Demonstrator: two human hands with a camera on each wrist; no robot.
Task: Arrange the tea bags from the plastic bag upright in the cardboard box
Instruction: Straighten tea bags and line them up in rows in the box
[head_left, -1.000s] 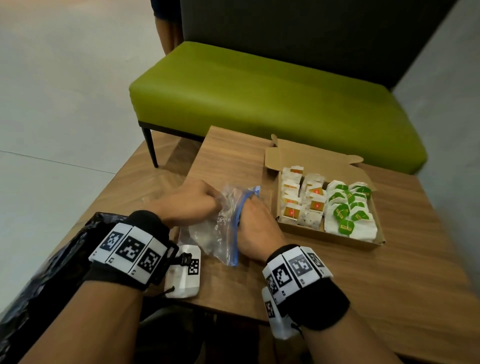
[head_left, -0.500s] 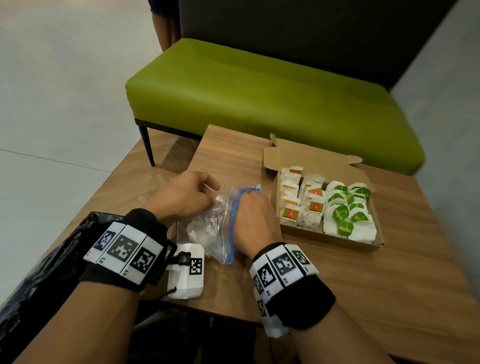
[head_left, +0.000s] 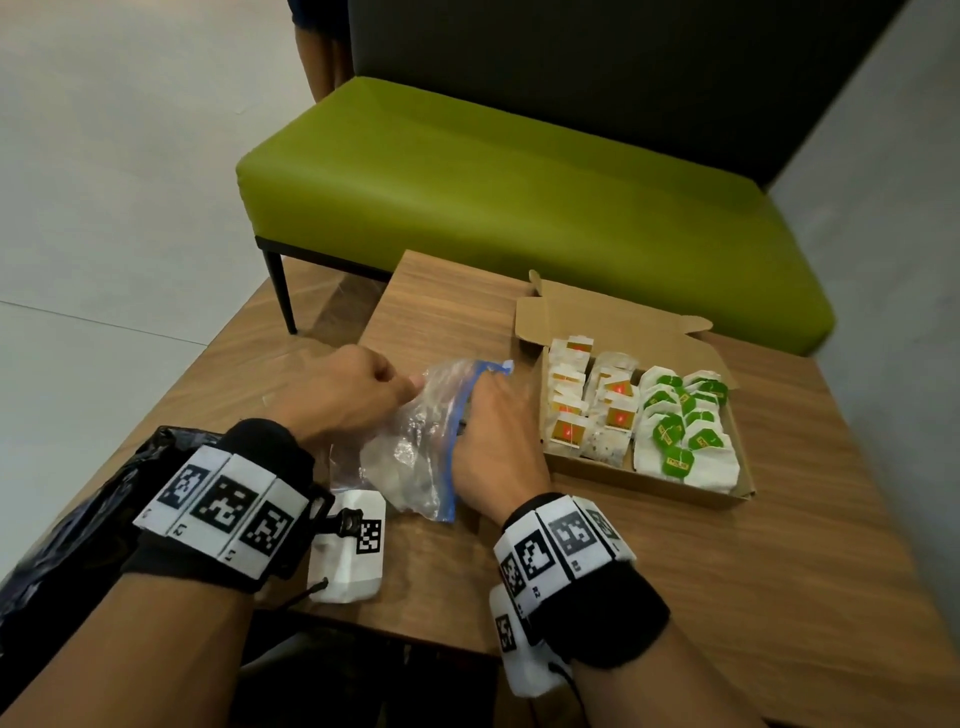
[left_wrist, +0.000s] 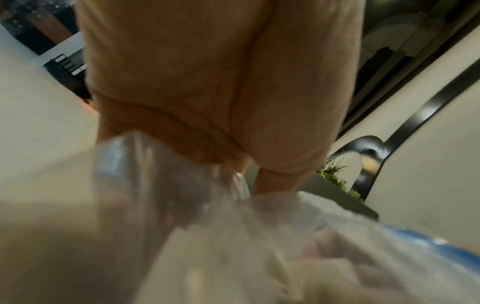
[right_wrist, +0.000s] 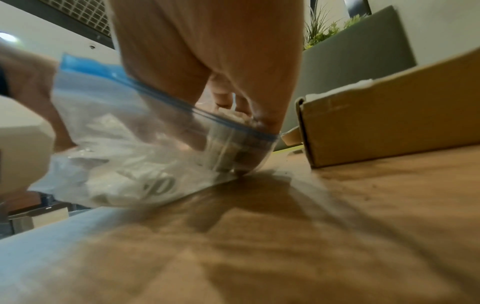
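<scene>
Lying crumpled on the wooden counter (head_left: 675, 597), just left of the cardboard box (head_left: 649, 488): a clear plastic bag (head_left: 410, 452) with a blue zip strip along its mouth, mouth turned toward the box. Showing through the film, a few white tea bags bunched at the bottom, blurred in both wrist views.

Pinching the bag's far upper edge with curled fingers: the left hand (head_left: 348, 395). Reaching into the mouth: the right hand (head_left: 493, 441), fingers past the blue strip and curled inside; seen from the right wrist, appearing to close on something white, though cannot tell for certain what.

Sitting open with flaps raised, the box holding tea bags upright in rows: white ones with red and gold tags (head_left: 571, 431) on the left side, white ones with green tags (head_left: 680, 441) on the right.

Standing beyond the counter, a green bench (head_left: 519, 197). Lying at the near left corner, a black bag (head_left: 62, 545).
</scene>
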